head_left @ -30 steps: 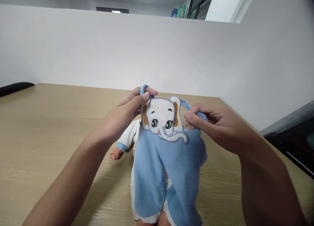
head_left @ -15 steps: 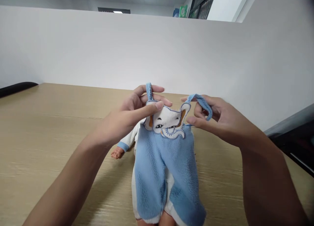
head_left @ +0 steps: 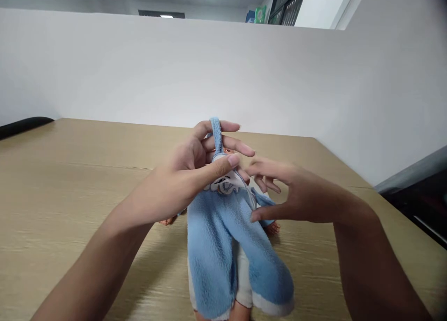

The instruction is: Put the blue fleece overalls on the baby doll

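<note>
A doll lies on the wooden table (head_left: 70, 186) under light blue fleece overalls (head_left: 216, 237) with a white elephant patch (head_left: 225, 183) on the bib. My left hand (head_left: 199, 167) pinches the left shoulder strap (head_left: 217, 137) and holds it upright. My right hand (head_left: 282, 190) hovers beside the bib with its fingers spread, thumb near the fabric, holding nothing I can see. One small doll hand (head_left: 272, 228) shows under my right hand. The doll's body is mostly hidden by the overalls.
A white partition wall (head_left: 139, 70) runs along the far and right edges of the table. A dark object (head_left: 21, 124) sits at the far left edge. A black surface (head_left: 419, 195) lies beyond the table on the right.
My right hand let go of the right strap and opened. My left hand kept its strap and the bib folded down and turned, so the elephant patch is now mostly hidden.
</note>
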Available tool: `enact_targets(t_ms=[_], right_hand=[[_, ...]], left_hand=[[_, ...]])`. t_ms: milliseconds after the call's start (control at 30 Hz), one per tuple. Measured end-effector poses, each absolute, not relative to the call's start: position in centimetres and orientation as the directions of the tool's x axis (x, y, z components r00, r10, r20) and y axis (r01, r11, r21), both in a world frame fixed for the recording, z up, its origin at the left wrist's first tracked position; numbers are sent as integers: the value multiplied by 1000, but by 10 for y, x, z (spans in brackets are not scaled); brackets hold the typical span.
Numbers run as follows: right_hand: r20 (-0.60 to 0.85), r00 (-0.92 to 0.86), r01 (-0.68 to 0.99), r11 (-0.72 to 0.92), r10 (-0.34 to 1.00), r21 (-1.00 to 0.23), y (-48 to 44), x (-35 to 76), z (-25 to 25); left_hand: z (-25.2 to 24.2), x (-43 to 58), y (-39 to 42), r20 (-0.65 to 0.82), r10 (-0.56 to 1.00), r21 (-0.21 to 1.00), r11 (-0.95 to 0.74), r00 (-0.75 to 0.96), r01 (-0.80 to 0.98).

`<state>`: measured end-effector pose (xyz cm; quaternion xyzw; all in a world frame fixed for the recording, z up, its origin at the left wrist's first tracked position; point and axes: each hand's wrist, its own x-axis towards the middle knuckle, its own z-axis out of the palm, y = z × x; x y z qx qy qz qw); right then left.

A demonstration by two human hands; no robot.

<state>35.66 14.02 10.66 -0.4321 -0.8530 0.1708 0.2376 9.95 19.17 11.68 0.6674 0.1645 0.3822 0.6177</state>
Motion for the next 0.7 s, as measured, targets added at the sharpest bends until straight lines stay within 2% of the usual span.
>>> enact_targets(t_ms=[133,200,267,367,433,500,567,633,700], right_hand=[[339,-543,650,640,768,-410,145,346,103],[385,-514,651,641,767,-408,144,346,102],[415,-445,659,604,793,-448,142,348,103],[440,-314,635,530,841,-562,137,352,104],[448,-265,574,513,854,-638,133,353,103],[457,-252,496,519,853,-697,131,352,103],[462,-257,416,529,849,-740,129,351,103],[456,-276,337,529,846,-779,127,350,102],[442,-293,276,517,848,-810,125,350,103]], left_hand=[[117,100,192,316,693,948,-211,648,-236],[118,100,194,333,691,943,-253,641,-217],[119,98,199,348,712,933,-325,610,-153],[118,90,210,337,785,893,-442,520,89],[115,86,218,354,834,831,-488,422,267],[113,84,223,408,847,779,-517,340,355],[111,86,225,449,813,759,-566,370,322],[108,90,226,444,710,766,-617,547,180],[104,96,228,399,526,800,-600,751,-5]])
